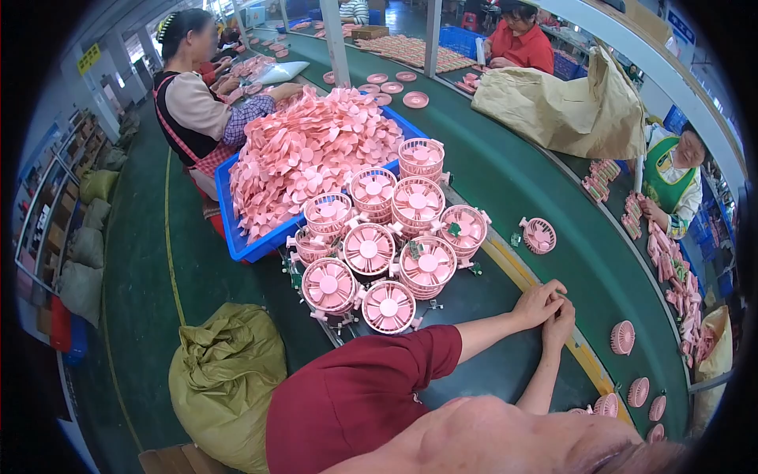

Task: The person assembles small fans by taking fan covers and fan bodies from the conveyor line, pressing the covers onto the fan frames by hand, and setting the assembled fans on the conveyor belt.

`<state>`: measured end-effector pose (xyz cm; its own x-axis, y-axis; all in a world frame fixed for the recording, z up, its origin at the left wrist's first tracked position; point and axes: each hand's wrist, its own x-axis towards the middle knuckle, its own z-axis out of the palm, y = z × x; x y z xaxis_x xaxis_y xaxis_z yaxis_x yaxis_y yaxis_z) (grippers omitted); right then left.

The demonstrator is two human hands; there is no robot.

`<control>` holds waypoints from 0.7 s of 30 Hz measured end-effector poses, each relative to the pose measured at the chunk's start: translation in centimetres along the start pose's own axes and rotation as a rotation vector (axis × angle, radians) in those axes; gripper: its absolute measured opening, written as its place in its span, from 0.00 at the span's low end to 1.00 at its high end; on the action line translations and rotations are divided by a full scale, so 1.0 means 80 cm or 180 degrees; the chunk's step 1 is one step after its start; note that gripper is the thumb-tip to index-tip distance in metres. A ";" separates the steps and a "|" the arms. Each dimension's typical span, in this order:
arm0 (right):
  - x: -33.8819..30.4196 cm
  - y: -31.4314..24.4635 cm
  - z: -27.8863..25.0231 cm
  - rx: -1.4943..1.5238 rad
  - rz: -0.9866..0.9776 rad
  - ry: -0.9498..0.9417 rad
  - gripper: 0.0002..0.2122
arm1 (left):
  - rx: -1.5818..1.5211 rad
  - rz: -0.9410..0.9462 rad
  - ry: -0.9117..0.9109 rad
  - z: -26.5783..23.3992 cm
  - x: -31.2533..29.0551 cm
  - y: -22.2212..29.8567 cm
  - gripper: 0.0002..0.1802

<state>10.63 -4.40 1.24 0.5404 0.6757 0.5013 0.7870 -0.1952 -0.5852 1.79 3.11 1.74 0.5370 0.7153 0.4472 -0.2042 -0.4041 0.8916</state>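
My left hand point(541, 303) and my right hand point(559, 324) meet at the yellow edge strip beside the conveyor, fingers bent and drawn together. They touch each other, and no item shows in either. Just beyond them on the green belt lies a round pink fan housing point(539, 235) with a small green circuit board beside it. Left of my hands, stacks of pink fan housings with blades point(369, 249) stand on the dark worktop, some with green boards on top. Another pink housing point(622, 337) rests on the belt to the right.
A blue bin point(251, 246) heaped with pink fan blades point(308, 158) stands behind the stacks. An olive sack point(229, 371) sits at lower left. The green conveyor point(505, 174) curves past, with a tan sack point(564, 107) across it. Co-workers sit at left, far side and right.
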 end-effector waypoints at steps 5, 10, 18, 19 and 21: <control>0.000 0.002 -0.002 -0.0044 0.0019 -0.0048 0.08 | 0.0074 -0.0036 -0.0098 0.000 0.000 0.000 0.12; 0.001 -0.003 -0.003 -0.0019 0.0005 -0.0036 0.08 | 0.0087 -0.0063 -0.0094 0.000 0.000 -0.001 0.12; 0.000 -0.003 -0.003 0.0005 0.0027 -0.0011 0.09 | 0.0080 0.0001 -0.0060 0.000 0.000 0.000 0.12; 0.000 -0.005 -0.004 0.0018 0.0023 -0.0027 0.09 | 0.0080 -0.0001 -0.0058 0.000 0.000 0.000 0.12; 0.000 -0.005 -0.004 0.0030 0.0020 -0.0047 0.09 | 0.0078 -0.0036 -0.0066 0.000 0.000 0.001 0.12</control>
<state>10.40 -4.58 1.68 0.5409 0.6848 0.4883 0.7807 -0.1929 -0.5944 1.74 3.10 1.78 0.5562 0.7080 0.4352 -0.1781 -0.4100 0.8945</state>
